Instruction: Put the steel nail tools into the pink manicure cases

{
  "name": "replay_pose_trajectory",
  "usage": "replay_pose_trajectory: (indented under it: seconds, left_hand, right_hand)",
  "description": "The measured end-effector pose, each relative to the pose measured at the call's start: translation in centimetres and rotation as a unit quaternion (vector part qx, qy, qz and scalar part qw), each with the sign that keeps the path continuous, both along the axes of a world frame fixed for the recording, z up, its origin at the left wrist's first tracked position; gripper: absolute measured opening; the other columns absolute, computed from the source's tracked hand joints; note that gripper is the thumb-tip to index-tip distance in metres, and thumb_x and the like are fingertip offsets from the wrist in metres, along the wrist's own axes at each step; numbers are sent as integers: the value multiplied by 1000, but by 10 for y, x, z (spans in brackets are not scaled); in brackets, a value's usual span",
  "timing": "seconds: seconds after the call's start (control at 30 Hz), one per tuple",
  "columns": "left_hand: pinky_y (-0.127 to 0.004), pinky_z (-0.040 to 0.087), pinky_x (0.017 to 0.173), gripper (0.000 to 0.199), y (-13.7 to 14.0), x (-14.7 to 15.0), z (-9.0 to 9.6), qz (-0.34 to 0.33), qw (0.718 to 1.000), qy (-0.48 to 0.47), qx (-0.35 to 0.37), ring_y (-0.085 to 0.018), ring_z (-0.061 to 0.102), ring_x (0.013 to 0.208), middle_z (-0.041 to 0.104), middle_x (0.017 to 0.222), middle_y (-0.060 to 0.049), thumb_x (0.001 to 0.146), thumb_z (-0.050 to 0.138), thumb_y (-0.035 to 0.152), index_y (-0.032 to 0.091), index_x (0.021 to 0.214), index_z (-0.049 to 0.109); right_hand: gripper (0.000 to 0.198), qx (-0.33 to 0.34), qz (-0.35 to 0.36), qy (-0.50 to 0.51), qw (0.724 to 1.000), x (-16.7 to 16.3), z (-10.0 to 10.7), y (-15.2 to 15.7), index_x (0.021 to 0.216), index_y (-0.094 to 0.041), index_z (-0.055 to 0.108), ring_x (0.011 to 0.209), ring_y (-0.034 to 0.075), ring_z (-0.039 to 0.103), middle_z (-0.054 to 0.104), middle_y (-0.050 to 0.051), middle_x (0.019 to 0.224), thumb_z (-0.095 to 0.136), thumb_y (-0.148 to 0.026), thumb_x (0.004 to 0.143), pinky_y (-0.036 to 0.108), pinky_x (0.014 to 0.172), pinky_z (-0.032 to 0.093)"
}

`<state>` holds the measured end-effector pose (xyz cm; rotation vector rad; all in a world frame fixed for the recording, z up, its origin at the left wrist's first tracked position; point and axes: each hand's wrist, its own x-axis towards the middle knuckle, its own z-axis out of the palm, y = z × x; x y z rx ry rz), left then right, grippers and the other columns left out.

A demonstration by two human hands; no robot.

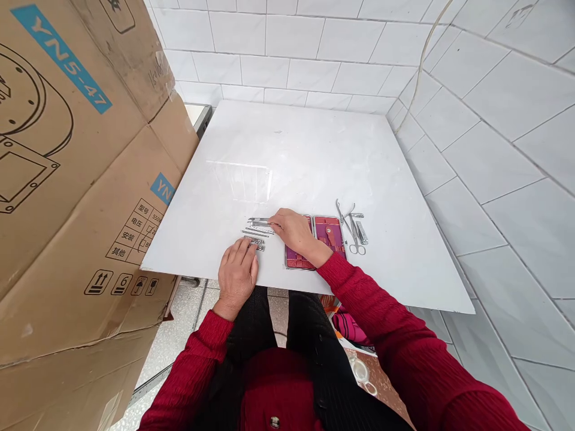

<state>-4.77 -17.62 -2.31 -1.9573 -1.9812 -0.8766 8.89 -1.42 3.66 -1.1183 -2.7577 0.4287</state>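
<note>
An open manicure case [330, 233] with a red and purple lining lies near the table's front edge. My right hand [294, 230] reaches over its left half, fingers pinched at the ends of slim metal manicure tools [258, 220]; which one they hold, if any, I cannot make out. My left hand [238, 269] lies palm down on the table with fingers stretched out, its fingertips at small nail clippers [259, 247], partly covered. Right of the case are cuticle nippers [344, 214], small scissors [357, 245] and another nail clipper [362, 233].
The white table [314, 155] meets tiled walls at the back and right. A large cardboard box [112, 179] rises close on the left. A pale cable [421, 66] hangs in the back right corner. Below the front edge lies a pink cloth [350, 328].
</note>
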Motion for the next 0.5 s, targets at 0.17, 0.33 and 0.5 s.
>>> replay_pose_trajectory:
  seconds: [0.17,0.33,0.5]
  left_hand:
    - [-45,44,109,31,0,1,1,-1,1000,8,3,-29,58,131,67,135,-13,101,46,18,16,126,64]
    - [-45,44,109,31,-1,1,3,3,1000,9,-1,-28,59,131,67,135,-12,101,47,17,17,126,65]
    - [-44,45,108,29,-1,2,4,0,1000,16,8,-28,60,130,68,135,-12,101,48,17,16,125,65]
  right_hand:
    - [29,18,-13,-17,1000,-4,1,1,102,-18,74,98,20,60,69,9,107,45,-20,104,29,70,34]
    - [30,25,-23,-25,999,-6,-2,3,102,-18,73,95,20,60,69,9,106,43,-20,104,30,69,33]
    - [31,39,-20,-32,999,-5,-7,5,104,-18,72,93,20,60,69,9,107,41,-19,104,30,69,33]
